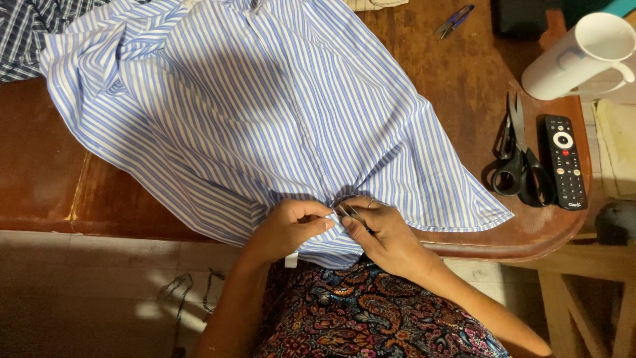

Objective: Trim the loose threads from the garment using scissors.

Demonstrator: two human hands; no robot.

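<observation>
One blue-and-white striped shirt [265, 113] lies spread over the brown wooden table [464, 73], its lower edge hanging off the near side toward my lap, and that edge is where both my hands meet. My left hand [288, 229] is closed on a pinch of the cloth, thumb and fingers together at the gathered spot; my right hand [387, 238] is clamped around a small metal tool [350, 213], which looks like tweezers or a thread snip, though I cannot tell which, its tip touching the same gather. I judge the fabric light, thin and soft: it creases and bunches wherever I press, slides easily on the polished wood, and will not hold a shape, so the best hold is a tight pinch just beside the seam, keeping it taut between the two hands. One small white tag [291, 260] hangs below the hem under my left wrist. Farther out, to the right, I count one pair of black-handled scissors [520, 166], one black remote control [566, 162] just beside them, and one white mug [583, 56] beyond. One small purple-handled snip [454, 21] lies near the far edge, and one dark checked garment [30, 30] shows at the top left corner, touching the shirt.
</observation>
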